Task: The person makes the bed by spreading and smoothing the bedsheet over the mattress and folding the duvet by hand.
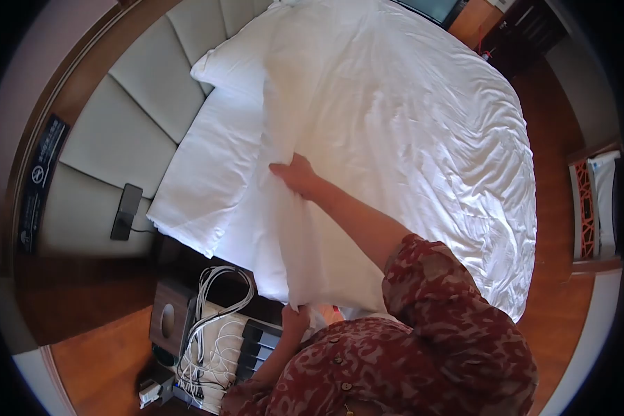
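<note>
Both your right hand point(298, 177) and left hand point(296, 322) pinch the quilt point(381, 132) lying across the bed point(204, 159); cables point(200, 320), a tissue box point(168, 320) and a black tray point(246, 344) sit near your left.

Wide white duvet point(409, 132), wrinkled

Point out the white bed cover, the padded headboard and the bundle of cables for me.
White bed cover point(409, 145): head view, on its broad creased top.
Padded headboard point(149, 76): head view, on one of its pale panels.
Bundle of cables point(199, 326): head view, on the strands below the loop.
</note>
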The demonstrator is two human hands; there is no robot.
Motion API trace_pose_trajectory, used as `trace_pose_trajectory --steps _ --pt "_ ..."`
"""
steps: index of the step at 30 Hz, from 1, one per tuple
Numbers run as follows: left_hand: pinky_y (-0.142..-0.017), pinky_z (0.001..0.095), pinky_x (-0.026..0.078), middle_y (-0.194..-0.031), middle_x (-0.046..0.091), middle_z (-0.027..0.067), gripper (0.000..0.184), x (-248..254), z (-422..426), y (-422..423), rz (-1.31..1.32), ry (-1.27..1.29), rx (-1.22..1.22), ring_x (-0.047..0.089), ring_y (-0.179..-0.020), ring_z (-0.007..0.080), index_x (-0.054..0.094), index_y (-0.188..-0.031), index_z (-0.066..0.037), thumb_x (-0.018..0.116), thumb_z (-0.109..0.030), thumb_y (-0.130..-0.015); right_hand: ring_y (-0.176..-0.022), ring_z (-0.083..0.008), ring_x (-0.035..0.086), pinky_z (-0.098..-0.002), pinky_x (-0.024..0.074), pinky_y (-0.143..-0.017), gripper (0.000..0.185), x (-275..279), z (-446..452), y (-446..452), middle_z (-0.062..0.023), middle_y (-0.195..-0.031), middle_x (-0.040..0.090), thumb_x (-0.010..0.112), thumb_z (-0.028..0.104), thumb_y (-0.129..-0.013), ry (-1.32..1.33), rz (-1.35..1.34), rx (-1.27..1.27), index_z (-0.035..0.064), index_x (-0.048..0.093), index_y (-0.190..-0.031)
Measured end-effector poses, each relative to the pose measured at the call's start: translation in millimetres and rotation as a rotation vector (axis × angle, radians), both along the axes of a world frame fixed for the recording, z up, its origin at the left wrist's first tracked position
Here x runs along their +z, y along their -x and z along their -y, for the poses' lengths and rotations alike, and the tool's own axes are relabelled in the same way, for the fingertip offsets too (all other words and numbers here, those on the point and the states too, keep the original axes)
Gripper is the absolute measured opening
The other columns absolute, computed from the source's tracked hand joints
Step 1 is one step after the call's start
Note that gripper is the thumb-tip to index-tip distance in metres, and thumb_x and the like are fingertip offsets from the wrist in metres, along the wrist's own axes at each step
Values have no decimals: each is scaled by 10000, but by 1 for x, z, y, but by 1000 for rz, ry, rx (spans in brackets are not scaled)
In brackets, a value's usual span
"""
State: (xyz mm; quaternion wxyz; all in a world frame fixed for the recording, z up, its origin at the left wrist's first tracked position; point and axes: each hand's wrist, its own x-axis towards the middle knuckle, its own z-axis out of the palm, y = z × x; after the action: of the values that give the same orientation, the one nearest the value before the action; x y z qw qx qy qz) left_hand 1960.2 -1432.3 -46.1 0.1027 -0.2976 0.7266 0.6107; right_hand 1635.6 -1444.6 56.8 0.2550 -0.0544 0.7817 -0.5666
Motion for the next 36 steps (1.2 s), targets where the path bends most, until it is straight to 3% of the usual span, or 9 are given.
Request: trace_pose_trajectory --steps 3,4,9,14,16,17,21,25,36 --pt "-686 363 467 -824 618 179 232 33 -6 30 -138 -88 -4 598 -809 333 589 -914 -5 473 -83 -728 -863 -271 563 -350 457 -762 471 16 -63 36 -176 -936 589 618 283 -724 -50 -140 -143 -41 522 -1052" --pt "-685 345 477 -819 623 165 242 47 -12 43 -276 108 -139 617 -807 248 567 -970 1 463 -79 -767 -853 -270 565 -351 461 -760 477 -23 -99 72 -173 -936 591 616 280 -727 -15 -185 -235 -46 517 -1061" --pt "-744 380 451 -921 600 201 354 110 -112 119 -375 80 -515 579 -874 341 487 -1122 -21 509 -157 -795 -663 -157 548 -312 467 -601 345 43 -383 95 -58 -768 567 602 252 -740 -29 -166 -359 11 552 -982" --pt "-729 404 456 -879 594 228 377 156 -273 180 -593 -109 -1123 580 -821 349 473 -1138 -12 472 -185 -803 -654 -140 557 -294 450 -579 294 116 -632 -46 -67 -736 583 539 227 -762 -202 -213 -778 -21 579 -913" --pt "-820 411 432 -960 576 247 420 164 -326 171 -568 11 -1376 559 -908 343 446 -1170 21 453 -158 -790 -768 -185 594 -313 465 -675 373 59 -736 -126 -95 -898 632 461 290 -835 -553 -277 -695 -2 580 -1035" --pt "-890 400 381 -1055 529 251 447 173 -342 164 -489 15 -1506 506 -1002 344 430 -1184 38 452 -138 -774 -821 -168 589 -273 482 -718 366 -16 -816 -171 -89 -926 619 480 293 -855 -348 -191 -744 -5 573 -1047" --pt "-895 397 379 -1035 557 217 371 163 -375 137 -387 116 -1863 503 -1017 345 535 -1068 11 483 -127 -728 -799 -185 600 -309 503 -722 395 -143 -782 -345 -86 -914 607 433 322 -872 534 276 -1166 -1 538 -1074" --pt "-853 397 403 -1031 570 191 406 122 -374 134 -296 178 -1941 526 -988 331 570 -1035 -25 570 -239 -689 -829 -199 592 -319 498 -739 408 -178 -694 -370 -97 -939 599 439 322 -867 664 457 -1158 -8 522 -1091" --pt "-817 385 434 -1017 588 143 516 103 -336 130 -240 264 -1893 551 -951 306 592 -1054 -94 643 -365 -618 -912 -237 572 -348 485 -789 453 -127 -650 -361 -128 -1010 577 454 325 -854 721 279 -1026 -25 479 -1140"
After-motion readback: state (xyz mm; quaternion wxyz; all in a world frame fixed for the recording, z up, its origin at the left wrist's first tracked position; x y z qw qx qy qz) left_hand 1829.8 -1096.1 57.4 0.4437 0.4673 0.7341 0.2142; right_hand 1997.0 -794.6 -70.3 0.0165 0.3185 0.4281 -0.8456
